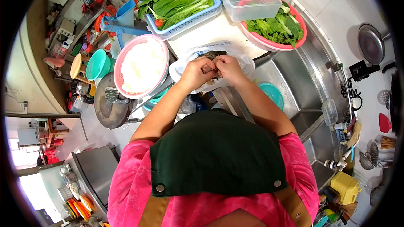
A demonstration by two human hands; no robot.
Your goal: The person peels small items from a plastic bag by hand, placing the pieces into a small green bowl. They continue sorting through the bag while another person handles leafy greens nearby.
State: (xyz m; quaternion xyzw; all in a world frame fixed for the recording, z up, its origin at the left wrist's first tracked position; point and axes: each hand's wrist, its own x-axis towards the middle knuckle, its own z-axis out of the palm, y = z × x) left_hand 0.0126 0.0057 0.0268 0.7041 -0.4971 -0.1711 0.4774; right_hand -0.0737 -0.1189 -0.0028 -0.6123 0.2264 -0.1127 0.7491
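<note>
Green apron (219, 153) below, left hand (197, 72) and right hand (229, 69) meet, grip pinched together, over bag (245, 64) between basket rim (119, 73) and sink (290, 85)

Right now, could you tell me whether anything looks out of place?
Slightly: the clear plastic container appears perched over the red basin, partly covering its greens. I see no obvious spill or damage.
</note>
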